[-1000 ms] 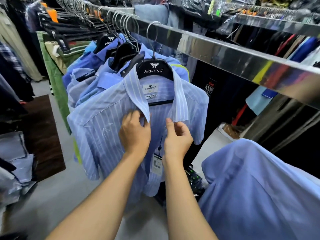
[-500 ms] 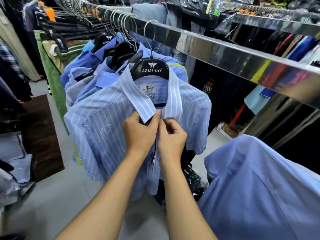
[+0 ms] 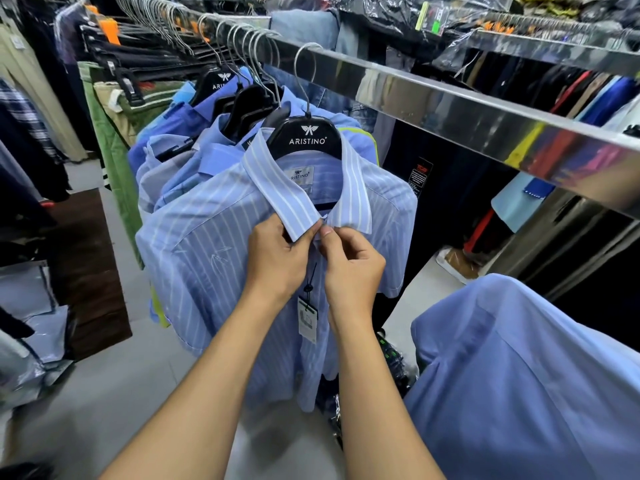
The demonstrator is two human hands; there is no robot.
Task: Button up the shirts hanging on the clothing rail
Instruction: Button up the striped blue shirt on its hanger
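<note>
The steel clothing rail (image 3: 450,109) runs from the far left to the near right above your arms. From it hang many shirts; nearest in the row is the blue striped shirt (image 3: 207,244), on a black Aristino hanger (image 3: 306,138), in the middle of the view. Behind it, further left, the other blue shirts (image 3: 180,157) press close together. A plain blue shirt (image 3: 526,375) fills the near right corner. Your two hands meet just under the striped collar (image 3: 287,202). Your left hand (image 3: 277,265) pinches the left front edge under the collar tip, and your right hand (image 3: 353,268) pinches the right front edge, thumbs almost touching. The button itself is hidden by your fingers. A paper price tag (image 3: 307,318) hangs on a black cord between your wrists.
</note>
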